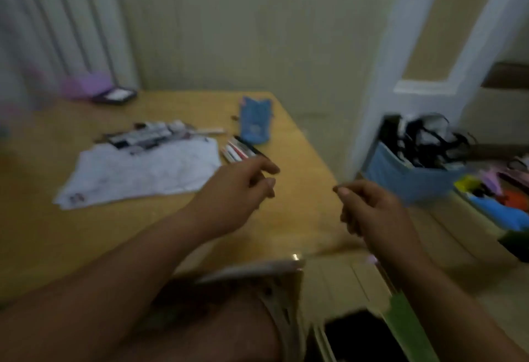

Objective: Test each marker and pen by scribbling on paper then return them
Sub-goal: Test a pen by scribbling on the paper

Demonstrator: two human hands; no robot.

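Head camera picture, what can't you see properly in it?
Paper: head view, motion blur smears any scribbles.
Markers and pens: head view, blur hides colours and caps.
Right hand: head view, blur hides whether its fingertips pinch anything.
Basket: head view, contents are a blurred tangle.
Table: head view, cut off by the left edge.

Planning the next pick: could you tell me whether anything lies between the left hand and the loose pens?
Nothing visible does: the left hand is just short of the pens, with only bare table between, though the frame is blurred.
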